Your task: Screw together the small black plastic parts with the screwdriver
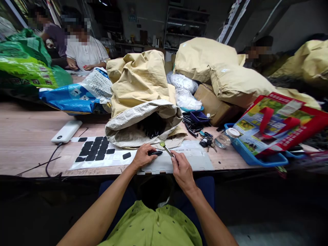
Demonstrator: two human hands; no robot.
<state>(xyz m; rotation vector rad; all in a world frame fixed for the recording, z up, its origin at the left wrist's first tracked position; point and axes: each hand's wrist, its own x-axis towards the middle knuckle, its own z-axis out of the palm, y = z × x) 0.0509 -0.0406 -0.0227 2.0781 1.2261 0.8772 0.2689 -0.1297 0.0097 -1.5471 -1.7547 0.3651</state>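
My left hand (145, 156) is closed around a short black pen-like piece (155, 153), held low over a light grey board (188, 163). In my right hand (183, 171) is a small hammer-like tool (167, 150) with a metal shaft and a round yellow-green head (162, 144). Its head is just above the black piece; whether they touch I cannot tell. Directly behind both hands lies a woven sack (120, 131), its mouth facing me, with many black pieces (151, 126) inside. Rounded black pads (94, 148) lie on a white sheet (110, 160) to the left.
A white power bank (67, 131) with a cable sits left. To the right are keys (212, 146), a clear bottle (223, 140), a blue basket (248, 155) and a red bag (279, 123). Large tan sacks (205, 58) fill the back. A co-worker (85, 51) sits across the table.
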